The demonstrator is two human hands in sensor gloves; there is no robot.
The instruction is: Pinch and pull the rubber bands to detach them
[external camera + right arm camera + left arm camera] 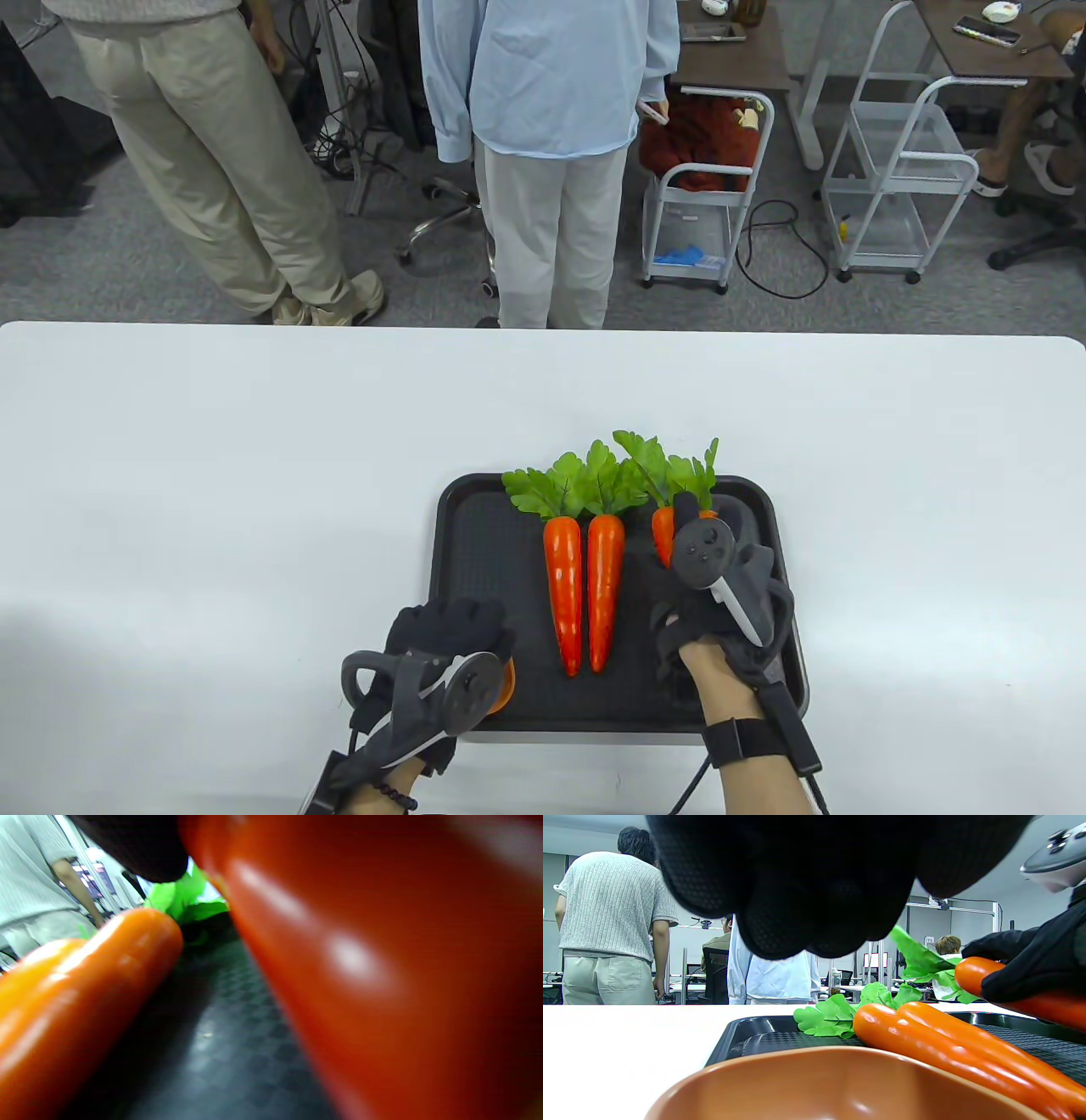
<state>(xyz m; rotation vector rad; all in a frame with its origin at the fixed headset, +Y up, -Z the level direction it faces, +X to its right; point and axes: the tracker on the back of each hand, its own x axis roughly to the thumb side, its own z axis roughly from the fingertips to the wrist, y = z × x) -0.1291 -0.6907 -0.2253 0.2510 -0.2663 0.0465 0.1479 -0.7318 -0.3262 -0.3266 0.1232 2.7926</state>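
Note:
A black tray [475, 577] holds two orange carrots with green leaves side by side in its middle [584, 594], also in the left wrist view [925, 1043]. My right hand [689, 522] grips a third carrot [663, 531] at the tray's right, raised a little off the tray in the left wrist view [971, 971]; it fills the right wrist view [382, 963]. My left hand [450, 628] hovers with curled fingers [814, 891] over an orange bowl [814, 1086] at the tray's front left corner. No rubber band shows in any view.
The tray sits near the front edge of a white table [212, 475]. Two people stand beyond the far edge [543, 170]. White carts and chairs stand further back on the floor.

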